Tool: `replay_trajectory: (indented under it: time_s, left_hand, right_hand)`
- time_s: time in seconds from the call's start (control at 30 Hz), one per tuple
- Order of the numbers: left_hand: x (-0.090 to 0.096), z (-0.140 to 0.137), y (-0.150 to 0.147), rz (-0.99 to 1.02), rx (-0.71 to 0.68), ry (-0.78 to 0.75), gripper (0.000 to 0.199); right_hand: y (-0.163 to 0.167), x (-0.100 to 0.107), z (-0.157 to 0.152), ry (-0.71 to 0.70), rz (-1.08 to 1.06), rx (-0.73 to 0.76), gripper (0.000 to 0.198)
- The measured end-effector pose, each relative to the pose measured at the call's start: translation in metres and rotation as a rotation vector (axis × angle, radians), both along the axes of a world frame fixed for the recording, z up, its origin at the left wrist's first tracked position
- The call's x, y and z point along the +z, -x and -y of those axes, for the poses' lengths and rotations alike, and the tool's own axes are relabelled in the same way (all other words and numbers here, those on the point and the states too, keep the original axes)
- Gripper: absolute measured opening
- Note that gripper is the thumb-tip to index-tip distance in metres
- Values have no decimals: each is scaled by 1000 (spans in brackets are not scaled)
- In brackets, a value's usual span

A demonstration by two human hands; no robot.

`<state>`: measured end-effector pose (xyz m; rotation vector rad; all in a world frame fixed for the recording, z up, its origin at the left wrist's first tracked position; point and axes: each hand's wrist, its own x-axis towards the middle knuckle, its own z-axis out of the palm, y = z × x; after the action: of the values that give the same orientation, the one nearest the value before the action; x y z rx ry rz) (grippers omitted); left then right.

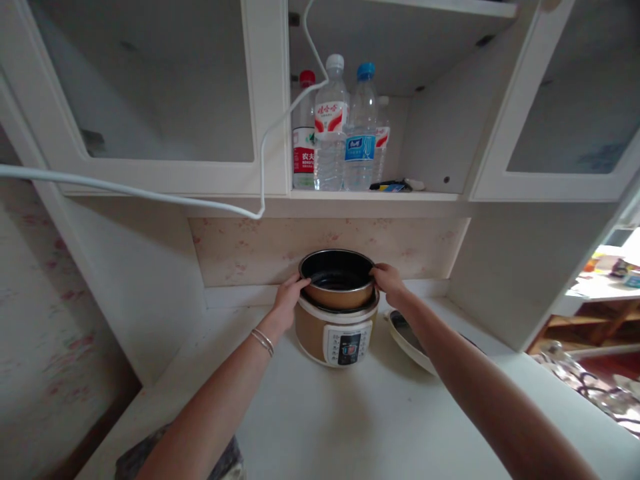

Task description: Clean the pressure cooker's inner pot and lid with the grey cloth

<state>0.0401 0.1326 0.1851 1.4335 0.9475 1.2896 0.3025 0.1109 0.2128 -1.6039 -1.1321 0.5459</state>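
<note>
A round inner pot (pixel 340 295), black inside and golden brown outside, is partly raised above the mouth of a brown and white electric cooker (pixel 313 327). My left hand (pixel 289 299) grips the pot's rim on the left, with the thumb at the edge. On the opposite side, my right hand (pixel 390 281) pinches the rim. The cooker's front carries a control panel (pixel 349 345) and faces me. To its right lies the detached lid (pixel 411 347), partly covered by my right forearm.
Several plastic bottles (pixel 331 127) stand on the open cabinet shelf above. A white cable (pixel 200 202) hangs across the cabinet front. A dark patterned item (pixel 227 460) lies near my left forearm on the white counter (pixel 320 427). Side panels flank the counter.
</note>
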Motion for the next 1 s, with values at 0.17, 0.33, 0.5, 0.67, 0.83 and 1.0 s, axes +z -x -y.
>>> replay_trajectory:
  time_s: [0.17, 0.33, 0.5, 0.67, 0.83, 1.0]
  left_hand:
    - [38, 26, 6, 221, -24, -99, 48]
    - [71, 70, 31, 316, -83, -140, 54]
    - [64, 117, 72, 359, -36, -132, 55]
    - [34, 152, 110, 428, 98, -65, 54]
    - [11, 177, 143, 521, 197, 1, 53]
    - [-22, 165, 169, 545, 189, 53, 53]
  right_hand:
    - [16, 42, 20, -192, -155, 28, 32]
    - [48, 68, 65, -327, -260, 107, 33]
    - [88, 56, 103, -348, -383, 245, 28]
    - [128, 23, 124, -280, -348, 355, 31]
    - [165, 1, 137, -214, -294, 367, 35]
    - [191, -30, 121, -150, -300, 419, 34]
